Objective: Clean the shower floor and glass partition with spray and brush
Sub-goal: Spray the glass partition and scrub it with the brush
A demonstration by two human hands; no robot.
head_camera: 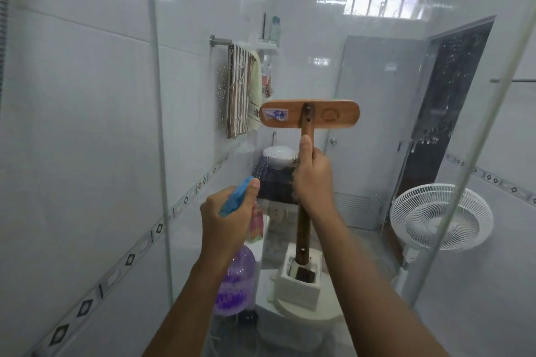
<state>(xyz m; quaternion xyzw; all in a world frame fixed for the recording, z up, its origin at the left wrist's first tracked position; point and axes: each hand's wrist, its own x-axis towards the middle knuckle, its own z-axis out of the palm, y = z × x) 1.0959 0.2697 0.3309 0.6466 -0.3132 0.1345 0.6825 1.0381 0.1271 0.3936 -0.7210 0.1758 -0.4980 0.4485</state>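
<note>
Spray bottle: one, translucent purple body, blue trigger head on top. The lower part is a darker purple; liquid level cannot be told. Held upright, low and left of centre.

Left hand: fingers curled tight round the neck of the spray bottle, thumb lying up along the side of the blue head.

Brush: one, wooden, with a long flat head set crosswise on a straight handle. The head is level, at mid-height, up against the glass partition, its back facing the camera. Droplets speckle the glass.

Right hand: fingers clamped round the handle just below the head, thumb stretched up along the shaft. The rest of the handle runs down past the wrist.

Seen through the glass:
- white box-shaped holder, something dark inside, not identifiable
- wall shelf with a clear bottle standing on it
- two towels on a rail, one striped towel and one pale towel, side by side and touching
- one white fan on the floor, lower right
</note>
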